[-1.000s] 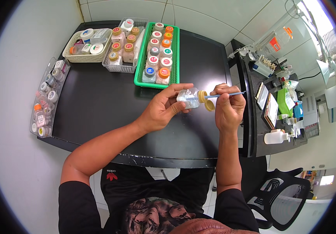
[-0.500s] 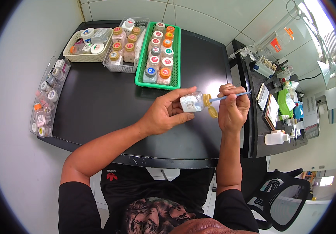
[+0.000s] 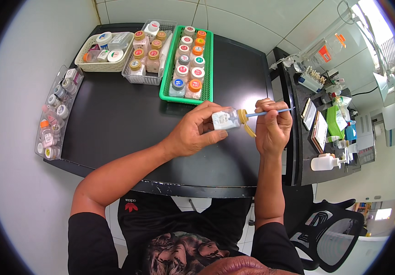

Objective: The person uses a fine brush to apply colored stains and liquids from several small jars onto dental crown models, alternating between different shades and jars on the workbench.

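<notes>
Small clear bottle (image 3: 225,119) sits gripped in my left hand (image 3: 193,135) above the black table (image 3: 115,119); my right hand (image 3: 273,130) pinches a thin blue tool (image 3: 271,112); capped jars fill the green tray (image 3: 206,68) on the table's far edge

The left hand (image 3: 193,135) holds a small clear bottle (image 3: 227,119) on its side above the black table (image 3: 115,119); it carries a white label with blue print, and its yellow flip cap hangs open. At the back of the table a green tray (image 3: 207,68) holds two rows of small jars with orange, red, teal and blue round lid labels. Just left of it, a clear basket (image 3: 138,79) carries pinkish jars with gold lids, and a cream basket (image 3: 92,66) holds white tubs. A clear tray (image 3: 39,137) along the left edge holds tiny pots. On the side bench to the right lies a white squeeze bottle (image 3: 324,162).
</notes>
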The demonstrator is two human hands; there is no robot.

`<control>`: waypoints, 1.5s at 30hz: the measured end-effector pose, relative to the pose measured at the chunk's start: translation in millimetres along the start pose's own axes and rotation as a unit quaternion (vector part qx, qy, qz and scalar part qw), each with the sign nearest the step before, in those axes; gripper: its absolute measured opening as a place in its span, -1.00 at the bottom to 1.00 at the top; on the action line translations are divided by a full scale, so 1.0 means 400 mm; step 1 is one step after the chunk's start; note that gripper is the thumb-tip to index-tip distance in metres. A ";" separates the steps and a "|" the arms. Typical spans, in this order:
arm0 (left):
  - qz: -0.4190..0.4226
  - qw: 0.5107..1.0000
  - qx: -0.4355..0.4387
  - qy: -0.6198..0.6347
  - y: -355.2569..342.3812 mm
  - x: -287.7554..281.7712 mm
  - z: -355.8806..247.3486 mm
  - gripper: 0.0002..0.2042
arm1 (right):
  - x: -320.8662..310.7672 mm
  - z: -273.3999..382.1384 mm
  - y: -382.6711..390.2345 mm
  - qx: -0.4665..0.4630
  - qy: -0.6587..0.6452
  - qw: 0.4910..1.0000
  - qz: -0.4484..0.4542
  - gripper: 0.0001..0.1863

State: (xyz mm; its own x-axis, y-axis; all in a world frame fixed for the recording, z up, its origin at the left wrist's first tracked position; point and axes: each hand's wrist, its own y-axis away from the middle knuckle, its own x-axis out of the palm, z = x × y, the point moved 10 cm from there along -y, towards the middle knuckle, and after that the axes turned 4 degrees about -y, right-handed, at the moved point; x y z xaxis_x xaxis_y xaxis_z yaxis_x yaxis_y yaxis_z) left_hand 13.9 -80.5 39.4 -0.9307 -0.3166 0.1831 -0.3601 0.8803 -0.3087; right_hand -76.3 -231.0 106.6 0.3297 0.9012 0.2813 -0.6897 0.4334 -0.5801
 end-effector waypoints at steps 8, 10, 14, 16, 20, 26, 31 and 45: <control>-0.007 0.993 -0.061 0.096 0.002 -0.013 0.009 -0.32 | 0.008 -0.007 0.000 0.010 0.011 1.000 0.018 -0.78; -0.005 0.993 -0.050 0.103 0.000 -0.010 0.010 -0.29 | -0.011 0.001 -0.002 -0.006 0.016 1.000 0.000 -0.78; 0.000 0.994 -0.035 0.105 0.002 0.001 0.016 -0.28 | 0.014 0.000 0.005 0.003 0.033 0.999 0.024 -0.78; 0.002 0.995 -0.034 0.090 0.003 0.000 0.019 -0.27 | 0.005 0.000 0.004 -0.006 0.030 0.999 0.009 -0.78; -0.006 0.994 -0.053 0.091 0.001 0.000 0.024 -0.27 | 0.017 -0.005 0.001 0.012 0.034 0.999 0.025 -0.78; -0.005 0.996 -0.047 0.070 0.002 -0.004 0.026 -0.38 | 0.010 0.002 0.000 0.003 0.031 0.999 0.030 -0.78; -0.005 0.998 -0.034 0.057 0.005 -0.006 0.027 -0.44 | -0.003 -0.005 0.000 0.002 0.017 1.000 0.002 -0.78; -0.076 0.997 0.003 0.005 0.005 -0.034 0.061 -0.38 | -0.010 0.004 0.011 0.008 0.074 0.997 -0.019 -0.90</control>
State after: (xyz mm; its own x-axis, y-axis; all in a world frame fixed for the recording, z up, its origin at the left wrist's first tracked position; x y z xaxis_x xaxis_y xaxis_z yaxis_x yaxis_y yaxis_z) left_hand 24.4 -82.9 13.6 -0.8649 -0.4425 0.2371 -0.4972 0.8202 -0.2830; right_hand -81.6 -232.7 104.1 0.4452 0.8758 0.1864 -0.6856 0.4673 -0.5582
